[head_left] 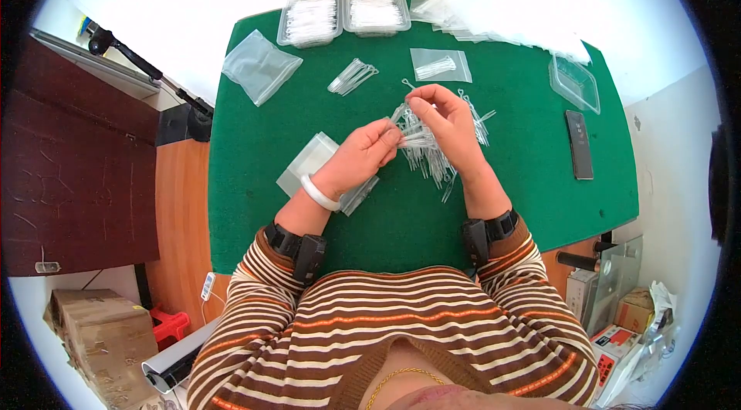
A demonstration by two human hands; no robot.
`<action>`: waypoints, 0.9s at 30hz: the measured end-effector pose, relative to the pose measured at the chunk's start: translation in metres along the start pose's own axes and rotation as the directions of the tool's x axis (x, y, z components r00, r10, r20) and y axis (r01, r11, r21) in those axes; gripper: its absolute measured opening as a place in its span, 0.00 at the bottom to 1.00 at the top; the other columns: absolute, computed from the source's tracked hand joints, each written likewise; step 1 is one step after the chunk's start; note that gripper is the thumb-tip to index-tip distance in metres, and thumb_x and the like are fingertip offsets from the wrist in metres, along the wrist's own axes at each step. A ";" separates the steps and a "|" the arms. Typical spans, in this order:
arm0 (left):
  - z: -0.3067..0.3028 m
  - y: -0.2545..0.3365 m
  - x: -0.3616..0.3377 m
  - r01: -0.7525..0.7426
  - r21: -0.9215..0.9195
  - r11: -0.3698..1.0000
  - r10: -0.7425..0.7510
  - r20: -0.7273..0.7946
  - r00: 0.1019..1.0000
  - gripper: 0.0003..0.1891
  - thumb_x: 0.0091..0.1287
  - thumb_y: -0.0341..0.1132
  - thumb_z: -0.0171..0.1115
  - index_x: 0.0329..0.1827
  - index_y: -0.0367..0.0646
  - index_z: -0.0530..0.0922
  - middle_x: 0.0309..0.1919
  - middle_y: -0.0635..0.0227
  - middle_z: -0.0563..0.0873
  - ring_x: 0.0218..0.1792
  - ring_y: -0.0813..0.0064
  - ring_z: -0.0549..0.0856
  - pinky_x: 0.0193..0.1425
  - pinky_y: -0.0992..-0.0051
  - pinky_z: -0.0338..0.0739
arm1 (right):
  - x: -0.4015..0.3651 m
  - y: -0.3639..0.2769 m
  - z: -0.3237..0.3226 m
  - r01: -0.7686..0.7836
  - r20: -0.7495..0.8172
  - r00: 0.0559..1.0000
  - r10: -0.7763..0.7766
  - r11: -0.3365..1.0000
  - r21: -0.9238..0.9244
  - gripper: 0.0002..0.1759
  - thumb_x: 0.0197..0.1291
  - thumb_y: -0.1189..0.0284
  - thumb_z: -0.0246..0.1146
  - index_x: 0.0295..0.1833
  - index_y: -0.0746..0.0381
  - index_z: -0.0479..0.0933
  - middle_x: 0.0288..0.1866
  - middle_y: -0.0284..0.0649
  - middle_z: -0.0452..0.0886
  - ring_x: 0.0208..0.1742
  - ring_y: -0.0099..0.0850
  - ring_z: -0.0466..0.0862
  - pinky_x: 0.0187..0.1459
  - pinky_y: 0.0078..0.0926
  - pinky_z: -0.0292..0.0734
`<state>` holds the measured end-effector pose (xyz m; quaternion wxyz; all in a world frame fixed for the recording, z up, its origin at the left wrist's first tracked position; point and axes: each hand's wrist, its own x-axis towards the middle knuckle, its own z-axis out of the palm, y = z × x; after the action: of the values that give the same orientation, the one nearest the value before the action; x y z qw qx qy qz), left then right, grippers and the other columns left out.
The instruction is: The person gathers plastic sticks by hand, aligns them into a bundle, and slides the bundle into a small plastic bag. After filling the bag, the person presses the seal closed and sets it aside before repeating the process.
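My left hand [363,151] is closed on a small bunch of clear plastic sticks [414,137], which point to the right. My right hand [448,126] pinches a single clear stick with a small ring at its end [407,83], just above the left fingertips. Below and behind the right hand lies a loose pile of the same ringed sticks [432,167], partly hidden by the hand. Under my left wrist rest flat clear plastic bags [306,159]. A small group of sticks [353,76] lies farther back on the green table [255,140].
Two clear tubs [311,18] full of sticks stand at the back edge. Near them are a clear bag [262,66], a zip bag with sticks inside [441,66] and stacked bags [463,16]. At the right are a clear tray [575,84] and a phone [579,144].
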<state>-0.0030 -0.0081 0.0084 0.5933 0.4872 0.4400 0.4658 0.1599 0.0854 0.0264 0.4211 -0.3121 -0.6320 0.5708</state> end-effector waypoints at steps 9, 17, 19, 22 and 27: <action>-0.002 0.007 -0.002 0.103 -0.152 0.983 -0.111 -0.047 0.993 0.14 0.80 0.44 0.49 0.42 0.45 0.75 0.23 0.81 0.69 0.20 0.90 0.62 0.22 0.87 0.56 | 0.002 0.010 -0.011 -0.004 0.081 0.997 0.006 0.999 -0.034 0.07 0.65 0.71 0.65 0.42 0.64 0.81 0.38 0.26 0.80 0.39 0.14 0.74 0.44 0.16 0.70; 0.000 -0.002 -0.002 0.108 -0.006 0.994 -0.108 0.004 0.994 0.11 0.79 0.42 0.51 0.41 0.46 0.75 0.24 0.82 0.69 0.21 0.90 0.64 0.22 0.87 0.56 | 0.001 0.003 -0.007 -0.102 0.126 0.986 0.112 0.991 -0.084 0.09 0.64 0.69 0.68 0.42 0.63 0.82 0.36 0.24 0.80 0.37 0.13 0.74 0.41 0.14 0.70; 0.000 -0.002 -0.001 0.104 0.003 0.995 -0.104 0.011 0.995 0.11 0.79 0.42 0.52 0.41 0.47 0.74 0.24 0.82 0.69 0.22 0.91 0.64 0.22 0.87 0.56 | 0.000 0.003 -0.008 -0.104 0.127 0.984 0.124 0.983 -0.148 0.09 0.64 0.69 0.68 0.42 0.63 0.82 0.36 0.24 0.80 0.37 0.13 0.75 0.40 0.14 0.70; 0.001 0.000 -0.001 0.085 -0.005 0.996 -0.085 0.002 0.996 0.11 0.79 0.42 0.52 0.41 0.47 0.74 0.24 0.82 0.69 0.22 0.91 0.64 0.22 0.87 0.56 | -0.001 0.002 -0.007 -0.107 0.115 0.986 0.122 0.986 -0.126 0.09 0.64 0.69 0.68 0.42 0.64 0.82 0.36 0.24 0.81 0.37 0.13 0.75 0.40 0.14 0.70; 0.001 0.004 -0.001 0.067 -0.073 0.995 -0.069 -0.029 0.997 0.11 0.79 0.44 0.51 0.42 0.47 0.74 0.24 0.82 0.69 0.21 0.91 0.63 0.22 0.87 0.56 | 0.001 0.008 -0.007 -0.092 0.095 0.991 0.097 0.995 -0.048 0.10 0.62 0.68 0.68 0.40 0.65 0.82 0.33 0.28 0.82 0.35 0.14 0.76 0.38 0.17 0.73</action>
<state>-0.0025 -0.0091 0.0125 0.6190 0.4429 0.4487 0.4684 0.1651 0.0910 0.0186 0.3555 -0.3226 -0.6485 0.5908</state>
